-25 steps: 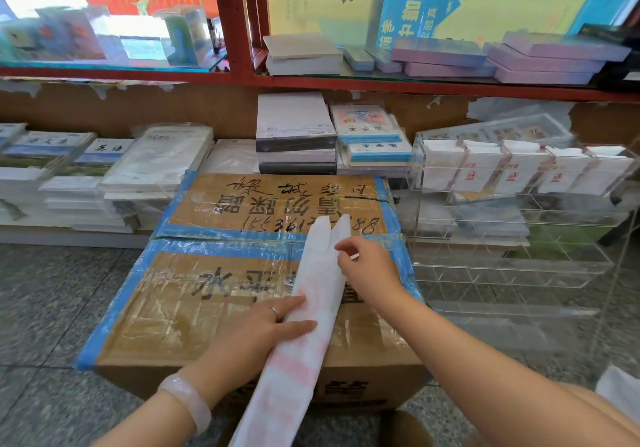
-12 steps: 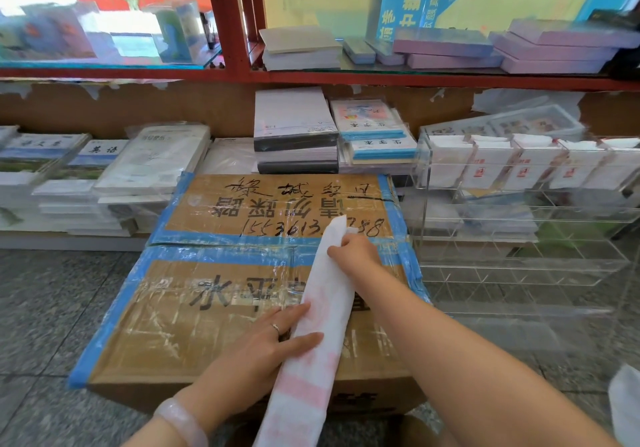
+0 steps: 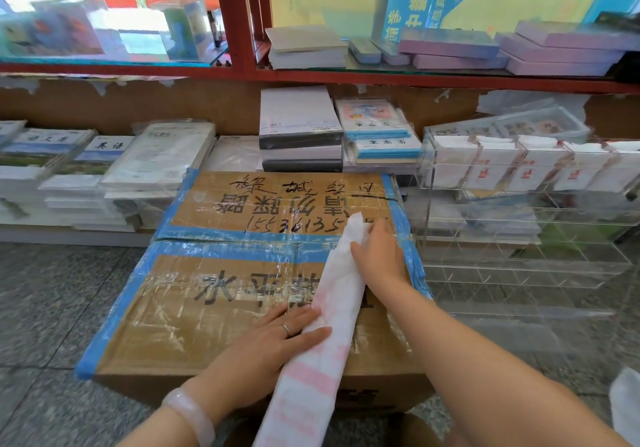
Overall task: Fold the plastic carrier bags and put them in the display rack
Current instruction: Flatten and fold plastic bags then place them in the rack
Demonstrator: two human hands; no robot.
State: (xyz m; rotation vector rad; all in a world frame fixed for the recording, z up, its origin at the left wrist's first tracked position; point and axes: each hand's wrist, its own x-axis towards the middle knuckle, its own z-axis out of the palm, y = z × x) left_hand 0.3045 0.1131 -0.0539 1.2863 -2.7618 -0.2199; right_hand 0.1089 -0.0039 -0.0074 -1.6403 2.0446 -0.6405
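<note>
A white and pink carrier bag (image 3: pixel 332 315), already narrowed to a long strip, is being folded on the taped cardboard box (image 3: pixel 194 311), and an end-over-end fold is judged to be called for next. It is pinned near its middle by the flat, straight-fingered left hand (image 3: pixel 277 337). Its far tip seems to be gathered under the right hand (image 3: pixel 379 256), whose fingers are hidden, while the clear display rack (image 3: pixel 526 238) beyond holds folded bags.

Both forearms are seen bare, no sleeves in view. A thin ring (image 3: pixel 285 329) is worn on a finger of the left hand (image 3: pixel 273 342), and a pale translucent bangle (image 3: pixel 190 412) at its wrist.
</note>
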